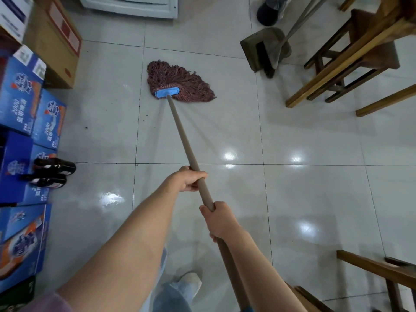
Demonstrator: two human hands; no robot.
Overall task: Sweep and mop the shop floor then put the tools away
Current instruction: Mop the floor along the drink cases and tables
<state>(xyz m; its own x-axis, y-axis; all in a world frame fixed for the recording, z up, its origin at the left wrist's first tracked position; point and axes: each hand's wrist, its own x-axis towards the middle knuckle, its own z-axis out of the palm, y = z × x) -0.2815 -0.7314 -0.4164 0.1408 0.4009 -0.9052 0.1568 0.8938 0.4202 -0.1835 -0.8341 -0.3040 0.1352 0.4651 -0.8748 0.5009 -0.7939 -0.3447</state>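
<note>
On the pale tiled floor [315, 143] of a shop, a person seen from their own head height holds a mop by its long grey-brown pole [183, 136]. Both hands are wrapped round the pole: the left hand [191, 180] grips farther down toward the mop, the right hand [219, 218] grips just behind it, closer to the body. From the hands, the pole runs forward and slightly left, and ends at a blue clamp holding the reddish-brown mop head [177, 81], which lies spread flat on the tiles well ahead of the hands. Small dark specks sit on the floor left of the pole. Right of the mop head, a dustpan [254, 52] with a broom [266, 61] resting in it stands near wooden stools [351, 61]. Left of the mop head are stacked blue cartons [20, 104], with two dark bottles [54, 173] lying on one, and a brown cardboard box [58, 41].
</note>
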